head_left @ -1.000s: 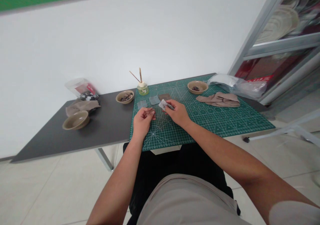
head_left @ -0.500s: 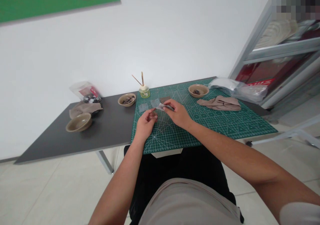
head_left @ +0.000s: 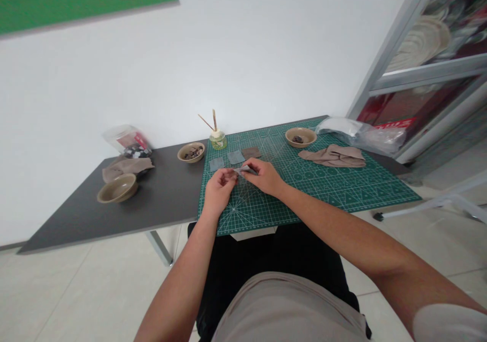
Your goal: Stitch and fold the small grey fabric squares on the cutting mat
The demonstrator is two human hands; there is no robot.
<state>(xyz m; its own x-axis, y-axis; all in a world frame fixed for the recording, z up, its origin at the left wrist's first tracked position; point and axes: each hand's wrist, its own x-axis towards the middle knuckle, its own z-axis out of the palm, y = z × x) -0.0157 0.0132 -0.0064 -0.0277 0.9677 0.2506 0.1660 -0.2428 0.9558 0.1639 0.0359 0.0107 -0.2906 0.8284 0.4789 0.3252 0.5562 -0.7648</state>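
Head-worn cam, facing fwd & down onto cutting mat point(head_left: 323, 190), fairly close.

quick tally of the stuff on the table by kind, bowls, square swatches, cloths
Tan bowls: 3
Square swatches on the green cutting mat: 3
Crumpled beige cloths: 2
Total: 8, not counting the pale folded piece in the right hand

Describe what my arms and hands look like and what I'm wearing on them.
The left hand and right hand are bare, with no gloves, and both forearms are uncovered. A short light grey sleeve shows on the right arm. No watch or bracelet shows on either wrist.
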